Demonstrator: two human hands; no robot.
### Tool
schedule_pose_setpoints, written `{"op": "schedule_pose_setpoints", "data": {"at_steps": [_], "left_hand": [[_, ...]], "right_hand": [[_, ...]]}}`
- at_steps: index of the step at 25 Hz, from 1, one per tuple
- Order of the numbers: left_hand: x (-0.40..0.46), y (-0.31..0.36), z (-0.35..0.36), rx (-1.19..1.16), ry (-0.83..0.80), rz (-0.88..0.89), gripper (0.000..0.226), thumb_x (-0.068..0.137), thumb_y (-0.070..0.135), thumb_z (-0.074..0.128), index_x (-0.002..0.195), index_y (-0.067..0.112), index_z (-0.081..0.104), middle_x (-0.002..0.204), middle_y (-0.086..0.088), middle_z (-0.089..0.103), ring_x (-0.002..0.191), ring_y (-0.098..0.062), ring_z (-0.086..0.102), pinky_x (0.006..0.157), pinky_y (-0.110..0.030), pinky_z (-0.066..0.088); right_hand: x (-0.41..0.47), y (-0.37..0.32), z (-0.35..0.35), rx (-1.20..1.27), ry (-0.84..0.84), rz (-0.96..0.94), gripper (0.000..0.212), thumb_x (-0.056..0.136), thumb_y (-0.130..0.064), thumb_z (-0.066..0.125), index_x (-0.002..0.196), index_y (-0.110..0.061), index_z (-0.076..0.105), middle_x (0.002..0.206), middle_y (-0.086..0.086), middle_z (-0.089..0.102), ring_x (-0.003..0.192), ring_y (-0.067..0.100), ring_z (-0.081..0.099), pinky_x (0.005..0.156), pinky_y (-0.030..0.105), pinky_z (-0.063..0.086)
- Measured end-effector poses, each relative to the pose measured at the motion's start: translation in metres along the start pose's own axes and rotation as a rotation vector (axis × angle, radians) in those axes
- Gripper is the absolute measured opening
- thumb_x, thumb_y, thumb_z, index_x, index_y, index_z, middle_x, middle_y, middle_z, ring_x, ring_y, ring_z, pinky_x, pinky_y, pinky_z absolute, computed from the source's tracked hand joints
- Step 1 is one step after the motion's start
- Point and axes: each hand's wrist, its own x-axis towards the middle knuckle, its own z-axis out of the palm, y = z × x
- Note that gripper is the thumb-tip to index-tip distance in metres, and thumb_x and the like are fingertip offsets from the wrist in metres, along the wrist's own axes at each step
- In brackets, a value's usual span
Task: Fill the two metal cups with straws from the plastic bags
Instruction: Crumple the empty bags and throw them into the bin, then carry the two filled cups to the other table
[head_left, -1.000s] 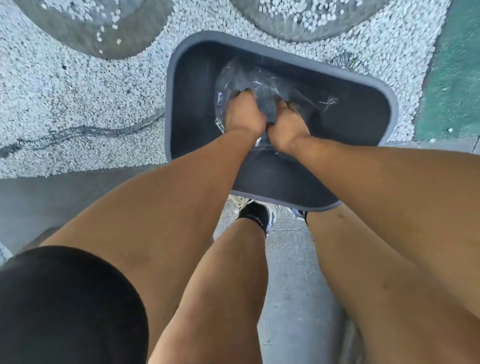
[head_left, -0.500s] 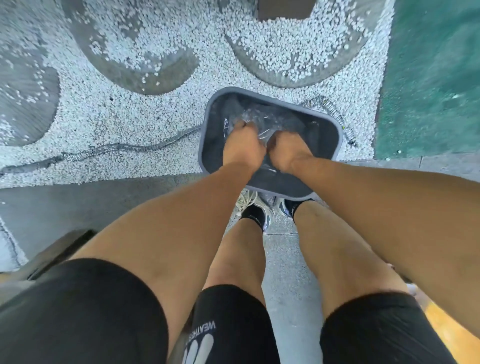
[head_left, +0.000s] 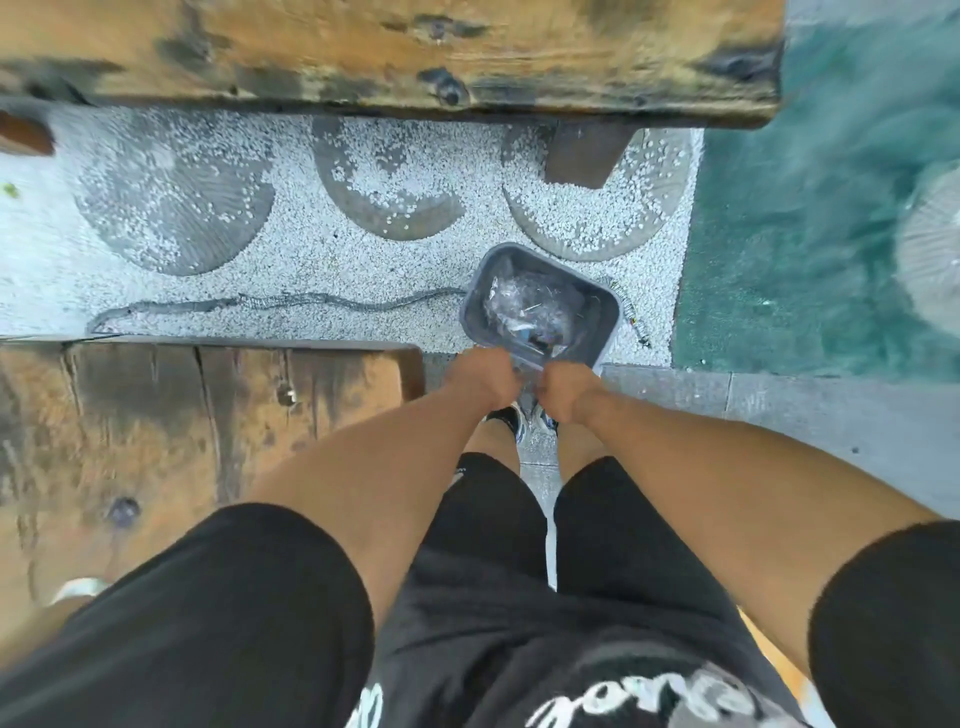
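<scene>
A crumpled clear plastic bag (head_left: 524, 306) lies inside a grey rectangular bin (head_left: 605, 325) that stands on the pebble floor. My left hand (head_left: 483, 376) and my right hand (head_left: 563, 392) hang side by side over the bin's near rim, both with fingers curled into fists. A bit of clear plastic shows between them; I cannot tell whether either hand holds it. No metal cups or straws are in view.
A weathered wooden tabletop (head_left: 389, 52) spans the top, with its leg (head_left: 584, 156) behind the bin. A wooden bench (head_left: 156, 426) lies to my left, with a blurred pale object (head_left: 78, 590) on it. A cable (head_left: 260, 304) runs across the pebbles. Green flooring (head_left: 805, 260) lies to the right.
The view has risen far above the bin. My hands have come up out of the bin, off the bag that they pressed down, and now sit at its near rim.
</scene>
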Motion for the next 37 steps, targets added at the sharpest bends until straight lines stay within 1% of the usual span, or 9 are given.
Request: {"op": "schedule_pose_setpoints", "data": {"at_steps": [5, 8, 12, 17, 20, 23, 27, 31, 37], "left_hand": [[-0.083, -0.005, -0.005, -0.152, 0.018, -0.053, 0.044, 0.100, 0.037, 0.045, 0.120, 0.002, 0.065, 0.123, -0.021, 0.067, 0.113, -0.036, 0.064, 0.087, -0.035, 0.049], [-0.128, -0.009, 0.000, -0.292, 0.068, -0.129, 0.042, 0.099, 0.031, 0.048, 0.123, 0.000, 0.062, 0.126, -0.022, 0.066, 0.117, -0.038, 0.062, 0.089, -0.036, 0.049], [-0.184, -0.015, 0.020, -0.474, 0.126, -0.269, 0.046, 0.100, 0.024, 0.048, 0.135, -0.004, 0.057, 0.135, -0.026, 0.062, 0.124, -0.041, 0.060, 0.098, -0.040, 0.050], [-0.244, -0.029, 0.056, -0.718, 0.204, -0.379, 0.042, 0.100, 0.026, 0.051, 0.123, -0.007, 0.063, 0.121, -0.028, 0.067, 0.108, -0.043, 0.068, 0.090, -0.045, 0.059], [-0.271, -0.050, 0.081, -0.808, 0.225, -0.445, 0.034, 0.100, 0.026, 0.048, 0.115, 0.000, 0.064, 0.111, -0.020, 0.070, 0.101, -0.036, 0.068, 0.087, -0.044, 0.059], [-0.297, -0.073, 0.112, -0.879, 0.254, -0.506, 0.030, 0.102, 0.029, 0.045, 0.107, 0.006, 0.062, 0.110, -0.017, 0.067, 0.093, -0.032, 0.060, 0.079, -0.037, 0.048], [-0.325, -0.103, 0.168, -1.126, 0.299, -0.582, 0.050, 0.106, 0.035, 0.044, 0.133, -0.005, 0.057, 0.130, -0.024, 0.064, 0.115, -0.041, 0.064, 0.096, -0.042, 0.051], [-0.352, -0.135, 0.231, -1.315, 0.326, -0.631, 0.046, 0.105, 0.032, 0.045, 0.131, -0.005, 0.056, 0.129, -0.025, 0.064, 0.117, -0.042, 0.063, 0.093, -0.040, 0.053], [-0.384, -0.174, 0.309, -1.496, 0.367, -0.698, 0.039, 0.102, 0.028, 0.048, 0.119, -0.004, 0.062, 0.119, -0.026, 0.068, 0.107, -0.042, 0.066, 0.083, -0.036, 0.053]], "right_hand": [[-0.084, -0.016, -0.005, -0.034, 0.015, -0.001, 0.031, 0.101, -0.022, 0.045, 0.107, -0.004, 0.069, 0.117, 0.018, 0.070, 0.105, 0.033, 0.066, 0.075, 0.030, 0.046], [-0.120, -0.020, -0.006, -0.055, 0.023, -0.039, 0.024, 0.096, -0.019, 0.045, 0.099, -0.007, 0.066, 0.118, 0.020, 0.069, 0.104, 0.034, 0.065, 0.075, 0.029, 0.045], [-0.147, -0.029, -0.004, -0.157, -0.036, -0.145, 0.032, 0.098, -0.021, 0.045, 0.110, -0.003, 0.069, 0.123, 0.022, 0.067, 0.111, 0.036, 0.063, 0.081, 0.031, 0.045], [-0.181, -0.053, 0.000, -0.346, -0.034, -0.284, 0.024, 0.096, -0.023, 0.049, 0.081, -0.010, 0.062, 0.104, 0.021, 0.067, 0.095, 0.033, 0.062, 0.075, 0.031, 0.045], [-0.190, -0.071, 0.008, -0.483, -0.006, -0.355, 0.026, 0.096, -0.021, 0.050, 0.097, -0.004, 0.070, 0.114, 0.022, 0.070, 0.109, 0.038, 0.064, 0.088, 0.034, 0.050], [-0.201, -0.098, 0.024, -0.576, -0.022, -0.396, 0.028, 0.095, -0.021, 0.048, 0.103, -0.004, 0.068, 0.118, 0.022, 0.068, 0.108, 0.038, 0.064, 0.084, 0.033, 0.048], [-0.211, -0.131, 0.058, -0.755, -0.095, -0.436, 0.018, 0.095, -0.021, 0.049, 0.088, -0.008, 0.060, 0.117, 0.024, 0.068, 0.108, 0.037, 0.064, 0.082, 0.031, 0.046], [-0.223, -0.167, 0.104, -0.868, -0.108, -0.494, 0.027, 0.097, -0.016, 0.046, 0.072, -0.008, 0.053, 0.114, 0.025, 0.069, 0.098, 0.034, 0.062, 0.077, 0.028, 0.041], [-0.242, -0.216, 0.166, -0.945, -0.083, -0.494, 0.035, 0.102, -0.025, 0.046, 0.119, -0.003, 0.067, 0.121, 0.020, 0.066, 0.115, 0.034, 0.062, 0.086, 0.031, 0.044]]}}
